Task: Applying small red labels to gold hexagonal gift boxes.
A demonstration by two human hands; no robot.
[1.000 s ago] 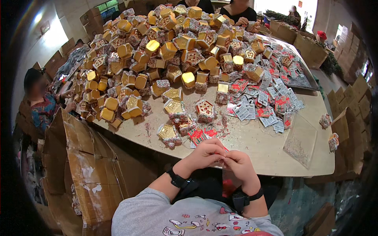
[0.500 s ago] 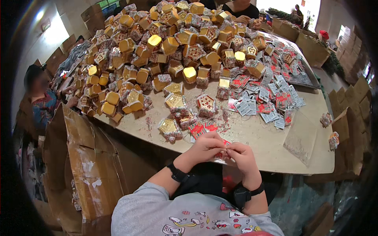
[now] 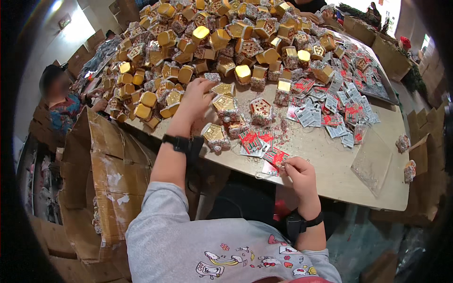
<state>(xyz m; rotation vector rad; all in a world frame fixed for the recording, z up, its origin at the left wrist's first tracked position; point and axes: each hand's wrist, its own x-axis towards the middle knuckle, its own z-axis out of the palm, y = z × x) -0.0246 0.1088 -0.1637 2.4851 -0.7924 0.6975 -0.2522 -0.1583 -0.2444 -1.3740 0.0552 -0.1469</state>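
Little gold houses (image 3: 220,39) with sparkly edges sit in a big heap at twelve o'clock on the table (image 3: 332,162), leaning on each other, which seems to hold the heap up. A few loose houses (image 3: 261,111) lie in front of the heap, maybe so they are easy to reach.

The left hand (image 3: 196,100) is stretched out at eleven o'clock, its fingers bent and partly open, just beside a gold house. I cannot tell if it has hold of one.

The right hand (image 3: 302,177) is at four o'clock. Its thumb and first finger pinch together at the edge of a striped card (image 3: 275,154), perhaps on its string, since thin string needs a tight pinch.

More cards (image 3: 306,116) lie spread between two and three o'clock, maybe to keep most of them apart from the houses. A clear bag (image 3: 372,162) lies flat at three o'clock.
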